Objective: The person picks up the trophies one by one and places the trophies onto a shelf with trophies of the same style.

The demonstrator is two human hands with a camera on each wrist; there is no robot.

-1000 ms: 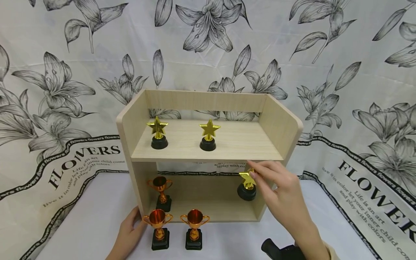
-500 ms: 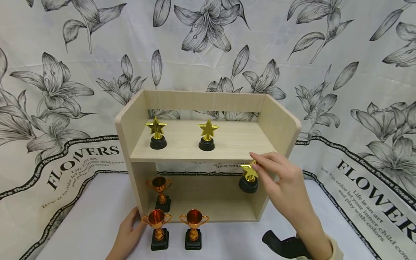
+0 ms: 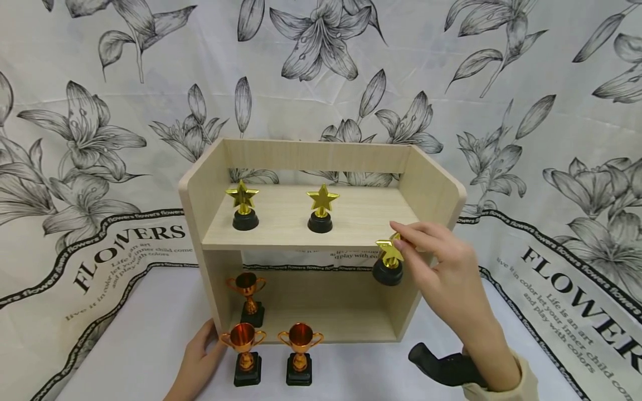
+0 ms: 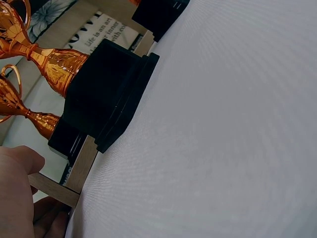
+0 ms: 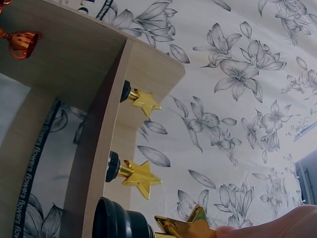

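Note:
My right hand (image 3: 446, 267) pinches a gold star trophy (image 3: 390, 253) by its star. Its black round base hangs tilted in front of the right part of the wooden shelf (image 3: 311, 247), just below the upper board's front edge. In the right wrist view, the held trophy's base (image 5: 121, 220) is close to that board. My left hand (image 3: 200, 353) grips the lower left side panel, thumb on one face and fingers on the other in the left wrist view (image 4: 52, 190). Two star trophies (image 3: 244, 206) (image 3: 322, 209) stand upright on the upper board.
One bronze cup trophy (image 3: 251, 298) stands inside the lower compartment at left. Two more cup trophies, a left one (image 3: 246, 356) and a right one (image 3: 300, 356), stand on the white tabletop (image 3: 361, 373) before the shelf. A black strap-like object (image 3: 446, 367) is by my right forearm. Flower-print cloth (image 3: 321, 106) hangs behind.
My right hand has raised the star trophy from in front of the lower compartment toward the upper board, shifting slightly right. The left hand and the other trophies stay put.

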